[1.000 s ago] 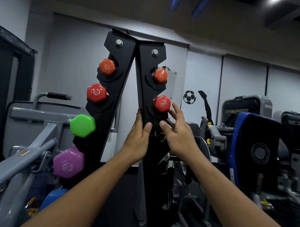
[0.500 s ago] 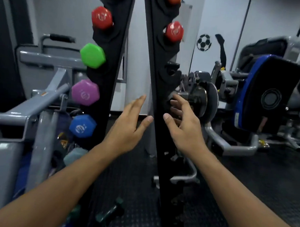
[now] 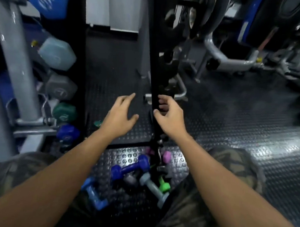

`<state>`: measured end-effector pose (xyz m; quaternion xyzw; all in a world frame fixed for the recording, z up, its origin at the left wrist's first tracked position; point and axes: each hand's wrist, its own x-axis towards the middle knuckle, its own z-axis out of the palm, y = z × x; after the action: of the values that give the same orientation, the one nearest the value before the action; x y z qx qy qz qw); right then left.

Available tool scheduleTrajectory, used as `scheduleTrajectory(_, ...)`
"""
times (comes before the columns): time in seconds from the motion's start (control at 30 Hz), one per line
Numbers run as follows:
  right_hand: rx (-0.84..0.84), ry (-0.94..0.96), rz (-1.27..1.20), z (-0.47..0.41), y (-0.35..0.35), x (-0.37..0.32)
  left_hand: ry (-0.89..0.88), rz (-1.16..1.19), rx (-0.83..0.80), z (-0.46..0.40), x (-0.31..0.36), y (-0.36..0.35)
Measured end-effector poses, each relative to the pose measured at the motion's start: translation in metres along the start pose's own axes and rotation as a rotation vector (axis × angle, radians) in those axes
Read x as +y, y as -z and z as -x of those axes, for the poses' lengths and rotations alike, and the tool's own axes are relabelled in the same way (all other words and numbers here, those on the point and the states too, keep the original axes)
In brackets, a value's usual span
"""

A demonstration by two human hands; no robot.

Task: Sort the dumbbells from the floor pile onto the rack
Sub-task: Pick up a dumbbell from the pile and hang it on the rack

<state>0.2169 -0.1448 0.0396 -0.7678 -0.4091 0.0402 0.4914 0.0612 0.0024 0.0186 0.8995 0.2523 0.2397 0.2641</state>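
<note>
At the lower centre a dark-blue dumbbell (image 3: pixel 130 167), a light-blue dumbbell (image 3: pixel 93 194), a grey dumbbell (image 3: pixel 154 189) and a green dumbbell (image 3: pixel 164 185) lie on black studded rubber flooring (image 3: pixel 232 127) between camouflage-patterned shorts (image 3: pixel 230 164).

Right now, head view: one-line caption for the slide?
Both empty hands, left hand and right hand, reach down beside the black rack upright toward the dumbbell pile on the floor.

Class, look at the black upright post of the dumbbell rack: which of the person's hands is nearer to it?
Right. The right hand has its fingers at the black upright post, seemingly touching it. The left hand hovers apart, to the post's left, over the floor mat.
</note>
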Motion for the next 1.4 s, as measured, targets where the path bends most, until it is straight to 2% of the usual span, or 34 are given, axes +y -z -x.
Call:
scheduleTrajectory(0.23,-0.046,-0.291,0.074,0.031,-0.015,0.065,0.186,0.031,-0.26,0.018,-0.027,-0.079)
scheduleTrajectory(0.37,-0.096,-0.451,0.143,0.061,-0.023,0.112,0.173,-0.004,-0.474,0.032,-0.039,-0.133)
scheduleTrajectory(0.57,-0.16,-0.641,0.214,0.089,-0.043,0.167,0.134,-0.167,-0.676,0.036,-0.052,-0.197)
scheduleTrajectory(0.9,-0.304,-0.765,0.287,0.14,-0.071,0.248,0.126,-0.368,-0.786,0.066,-0.091,-0.275)
scheduleTrajectory(1.2,-0.396,-0.848,0.182,0.158,-0.098,0.273,0.187,-0.314,-0.725,0.071,-0.106,-0.293)
scheduleTrajectory(1.4,-0.357,-0.869,0.17,0.157,-0.109,0.278,0.164,-0.278,-0.728,0.07,-0.112,-0.29)
